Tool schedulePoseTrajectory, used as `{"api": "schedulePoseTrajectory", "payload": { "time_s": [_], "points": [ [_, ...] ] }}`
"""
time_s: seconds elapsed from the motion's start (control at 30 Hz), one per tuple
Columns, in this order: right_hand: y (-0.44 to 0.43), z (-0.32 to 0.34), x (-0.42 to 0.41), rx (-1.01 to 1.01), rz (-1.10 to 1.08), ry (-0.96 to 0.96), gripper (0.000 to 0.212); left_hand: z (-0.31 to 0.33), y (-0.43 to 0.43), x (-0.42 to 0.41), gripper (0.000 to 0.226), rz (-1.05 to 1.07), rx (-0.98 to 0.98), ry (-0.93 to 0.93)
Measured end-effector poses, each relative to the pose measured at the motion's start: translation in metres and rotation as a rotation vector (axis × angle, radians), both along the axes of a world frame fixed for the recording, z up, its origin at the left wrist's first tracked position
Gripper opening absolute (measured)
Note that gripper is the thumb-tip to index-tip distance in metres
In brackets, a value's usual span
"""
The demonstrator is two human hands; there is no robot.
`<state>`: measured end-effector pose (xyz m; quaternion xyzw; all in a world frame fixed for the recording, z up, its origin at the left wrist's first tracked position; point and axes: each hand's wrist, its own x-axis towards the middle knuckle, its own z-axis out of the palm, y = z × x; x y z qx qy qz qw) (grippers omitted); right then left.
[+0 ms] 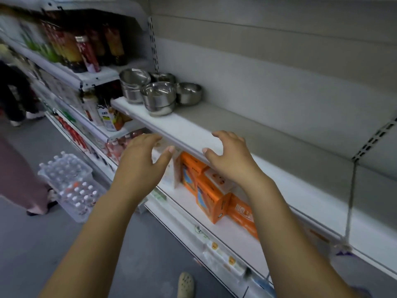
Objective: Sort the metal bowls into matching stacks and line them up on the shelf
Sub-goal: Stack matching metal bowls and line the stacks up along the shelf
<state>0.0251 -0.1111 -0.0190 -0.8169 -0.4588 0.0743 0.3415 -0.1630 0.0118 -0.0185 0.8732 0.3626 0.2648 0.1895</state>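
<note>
**Hands empty, bowls far-left on shelf**

Both hands bare and open, nothing held. Left hand [142, 157] hovers just off the near lip of the shelf [193, 134], fingers spread and curled. Right hand [228, 153] sits over the shelf edge, fingers loosely curled, may be touching it, can't tell.

Metal bowls [159, 93] cluster at the far-left end of that shelf: tall stack [133, 87] on the left, front stack [158, 97] nearest the edge, single bowl [189, 92] to the right, another bowl [164, 77] behind. Not lined up yet.

Bowls lie up and left of both hands, well apart. Left hand is nearer. Shelf runs far-left to near-right, long bare stretch right of the bowls. Likely next step: reach far-left.
</note>
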Motion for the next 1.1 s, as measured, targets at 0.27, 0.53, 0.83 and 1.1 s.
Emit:
{"api": "schedulePoseTrajectory", "payload": {
  "time_s": [0.27,0.53,0.83,1.1],
  "points": [
    [0.133,-0.002,0.036,-0.033,0.009,0.038,0.058,0.002,0.121,0.037,0.055,0.040,-0.061,-0.050],
    [0.198,-0.022,0.061,-0.049,-0.003,0.092,0.061,-0.019,0.193,0.053,0.060,0.078,-0.209,-0.149],
    [0.251,-0.019,0.060,0.117,-0.049,0.352,0.030,-0.030,0.264,0.082,0.087,-0.034,-0.466,-0.319],
    [0.303,-0.016,0.062,0.203,-0.233,0.468,0.019,-0.033,0.333,0.107,0.086,-0.355,-0.733,-0.348]
  ]
}}
